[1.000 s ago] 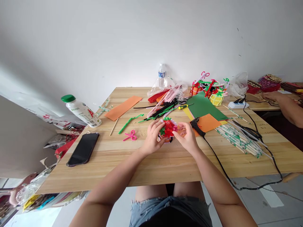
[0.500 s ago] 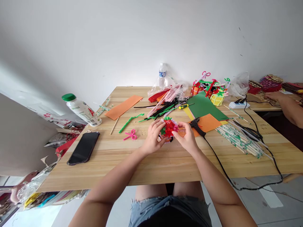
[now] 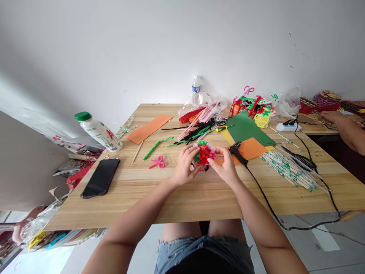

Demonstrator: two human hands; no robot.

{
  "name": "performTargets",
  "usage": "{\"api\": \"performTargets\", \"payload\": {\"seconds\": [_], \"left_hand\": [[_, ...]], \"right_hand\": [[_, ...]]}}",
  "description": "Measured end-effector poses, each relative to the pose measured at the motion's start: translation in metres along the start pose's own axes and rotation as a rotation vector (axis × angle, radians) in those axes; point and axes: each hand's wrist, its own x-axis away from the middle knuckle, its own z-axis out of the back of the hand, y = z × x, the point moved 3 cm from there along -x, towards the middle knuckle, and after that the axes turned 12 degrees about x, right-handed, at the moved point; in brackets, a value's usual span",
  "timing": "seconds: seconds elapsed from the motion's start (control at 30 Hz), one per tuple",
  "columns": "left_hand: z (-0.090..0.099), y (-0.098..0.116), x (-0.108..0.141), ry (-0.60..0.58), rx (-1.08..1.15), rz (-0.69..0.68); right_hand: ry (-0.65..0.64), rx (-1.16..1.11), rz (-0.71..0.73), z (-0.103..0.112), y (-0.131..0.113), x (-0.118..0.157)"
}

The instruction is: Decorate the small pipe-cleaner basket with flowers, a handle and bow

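Observation:
Between my two hands is a small pipe-cleaner craft (image 3: 204, 155), mostly red with green, pink and pale lilac tufts. My left hand (image 3: 186, 164) grips its left side, and my right hand (image 3: 225, 166) pinches it from the right. Its underside, with a bit of orange and black showing, is partly hidden by my fingers. A black glue gun (image 3: 238, 153) lies just right of my right hand, over orange paper (image 3: 253, 149). To the left of my left hand rest a pink looped pipe cleaner (image 3: 157, 162) and a bent green pipe cleaner (image 3: 154, 149).
A phone (image 3: 101, 178) and a green-capped bottle (image 3: 98, 132) stand at left. Behind my hands lie loose pipe cleaners (image 3: 196, 129), a screwdriver (image 3: 221, 128) and green paper (image 3: 246, 129). Wrapped sticks (image 3: 291, 169) and a black cord (image 3: 264, 194) occupy the right; another person's arm (image 3: 346, 127) reaches in beyond.

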Motion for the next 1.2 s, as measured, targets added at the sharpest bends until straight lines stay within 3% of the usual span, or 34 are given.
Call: {"api": "performTargets", "payload": {"seconds": [1.2], "left_hand": [[0.0011,0.0024,-0.0021,-0.007,0.026,0.0]], "right_hand": [[-0.006,0.04,-0.012,0.0011,0.0008,0.0002]]}}
